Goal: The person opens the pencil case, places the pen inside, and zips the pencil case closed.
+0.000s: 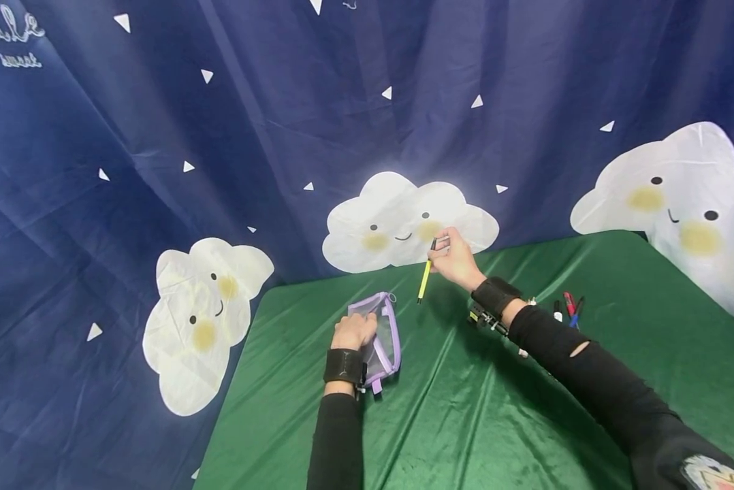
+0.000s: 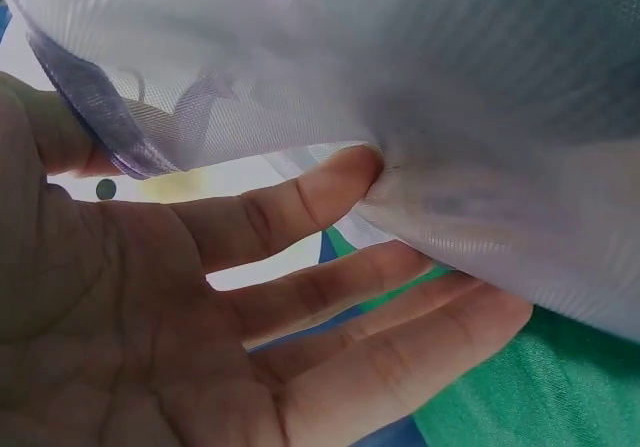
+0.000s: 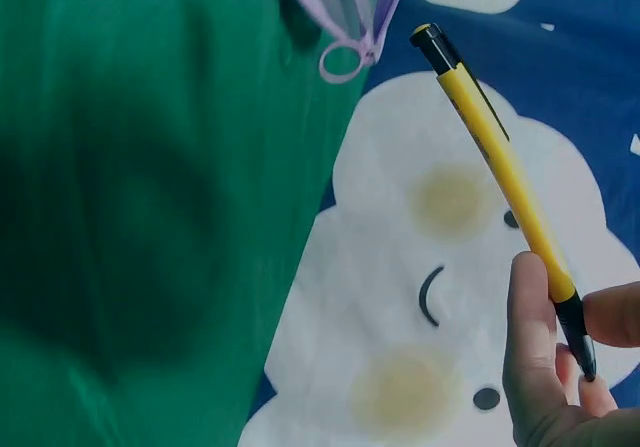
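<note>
The right hand pinches a yellow pen near its black tip, raised above the green cloth. The pen slants, its clip end hanging lower and pointing down, just beside the pouch but apart from it. The left hand holds the purple-edged mesh pouch on its left side; the left wrist view shows the fingers fairly straight and spread, with the index fingertip pressed against the mesh. The pouch lies on the cloth, a ring at its far corner.

Right of the pouch, partly behind the right sleeve, lie a red marker, a blue pen and a black-capped marker. The 2 wrists wear dark bands. Behind the cloth hangs a blue curtain with 3 smiling white clouds and small white triangles.
</note>
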Demonstrator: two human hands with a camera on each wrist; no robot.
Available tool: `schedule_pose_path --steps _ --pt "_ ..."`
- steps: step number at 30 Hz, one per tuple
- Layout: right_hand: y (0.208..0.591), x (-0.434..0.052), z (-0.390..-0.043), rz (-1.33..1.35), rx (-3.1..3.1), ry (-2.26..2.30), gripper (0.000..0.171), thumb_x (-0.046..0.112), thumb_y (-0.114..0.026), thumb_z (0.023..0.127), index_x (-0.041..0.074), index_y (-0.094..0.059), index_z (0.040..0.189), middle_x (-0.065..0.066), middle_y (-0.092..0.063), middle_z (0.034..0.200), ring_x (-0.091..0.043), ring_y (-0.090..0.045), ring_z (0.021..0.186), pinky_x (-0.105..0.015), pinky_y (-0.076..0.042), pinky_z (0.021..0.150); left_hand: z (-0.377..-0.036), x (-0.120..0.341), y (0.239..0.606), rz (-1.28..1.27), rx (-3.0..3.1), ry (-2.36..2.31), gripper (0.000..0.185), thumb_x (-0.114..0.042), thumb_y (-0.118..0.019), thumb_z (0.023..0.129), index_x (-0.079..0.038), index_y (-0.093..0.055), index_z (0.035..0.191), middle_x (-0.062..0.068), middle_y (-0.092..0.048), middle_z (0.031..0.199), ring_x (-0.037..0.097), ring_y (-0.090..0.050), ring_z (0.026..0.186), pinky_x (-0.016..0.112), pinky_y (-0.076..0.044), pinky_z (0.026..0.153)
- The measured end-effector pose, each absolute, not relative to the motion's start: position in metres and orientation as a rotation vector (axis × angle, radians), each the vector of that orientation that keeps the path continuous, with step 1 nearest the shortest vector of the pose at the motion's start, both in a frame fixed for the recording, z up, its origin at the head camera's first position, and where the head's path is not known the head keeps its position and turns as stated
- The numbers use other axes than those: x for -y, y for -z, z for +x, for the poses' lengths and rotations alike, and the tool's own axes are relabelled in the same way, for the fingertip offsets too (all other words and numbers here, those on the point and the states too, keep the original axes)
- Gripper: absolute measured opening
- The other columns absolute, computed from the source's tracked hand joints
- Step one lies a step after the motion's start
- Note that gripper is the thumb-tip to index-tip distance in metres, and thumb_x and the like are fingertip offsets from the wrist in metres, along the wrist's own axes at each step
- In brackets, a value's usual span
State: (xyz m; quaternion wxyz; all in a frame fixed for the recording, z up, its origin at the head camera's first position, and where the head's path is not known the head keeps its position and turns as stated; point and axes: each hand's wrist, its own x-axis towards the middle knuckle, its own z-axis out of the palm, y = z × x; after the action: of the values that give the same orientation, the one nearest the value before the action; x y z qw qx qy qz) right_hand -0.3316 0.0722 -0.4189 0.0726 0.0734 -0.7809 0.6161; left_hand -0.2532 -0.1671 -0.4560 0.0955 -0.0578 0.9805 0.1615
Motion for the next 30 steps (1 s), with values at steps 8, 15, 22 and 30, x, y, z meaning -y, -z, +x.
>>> schedule_pose_path --steps 8,15,22,30 --pt "0.424 -0.051 -0.329 0.25 2.376 -1.907 0.042 0.003 -0.056 0.083 0.001 -0.036 0.121 -0.02 -0.044 0.104 -0.026 -0.061 0.072 -0.037 -0.057 0.064 -0.254 0.167 0.456 -0.17 -2.929 -0.457 0.056 -0.039 -0.025 0.091 -0.002 -0.059 0.116 0.018 -0.054 0.127 0.039 -0.048 0.118 0.049 -0.037 0.097" --pt "0.437 -0.048 -0.326 0.204 2.459 -1.885 0.041 0.007 -0.056 0.085 0.009 -0.036 0.121 -0.019 -0.05 0.104 -0.023 -0.064 0.069 -0.032 -0.056 0.061 -0.255 0.166 0.457 -0.171 -2.908 -0.461 0.058 -0.041 -0.024 0.091 -0.002 -0.057 0.119 0.018 -0.053 0.128 0.039 -0.048 0.119 0.049 -0.036 0.099" --pt "0.447 -0.037 -0.322 0.212 2.439 -2.058 0.04 0.006 -0.054 0.087 0.007 -0.034 0.122 -0.023 -0.049 0.104 -0.031 -0.065 0.074 -0.043 -0.055 0.075 -0.252 0.166 0.456 -0.168 -2.913 -0.463 0.058 -0.041 -0.025 0.091 -0.001 -0.058 0.118 0.019 -0.054 0.128 0.039 -0.047 0.119 0.049 -0.036 0.099" --pt "0.457 -0.023 -0.315 0.204 2.389 -2.213 0.04 0.004 -0.052 0.088 0.006 -0.033 0.123 -0.025 -0.05 0.104 -0.037 -0.062 0.084 -0.043 -0.054 0.077 -0.252 0.168 0.457 -0.166 -2.903 -0.466 0.059 -0.042 -0.025 0.091 -0.002 -0.057 0.12 0.019 -0.053 0.128 0.039 -0.047 0.119 0.049 -0.036 0.1"
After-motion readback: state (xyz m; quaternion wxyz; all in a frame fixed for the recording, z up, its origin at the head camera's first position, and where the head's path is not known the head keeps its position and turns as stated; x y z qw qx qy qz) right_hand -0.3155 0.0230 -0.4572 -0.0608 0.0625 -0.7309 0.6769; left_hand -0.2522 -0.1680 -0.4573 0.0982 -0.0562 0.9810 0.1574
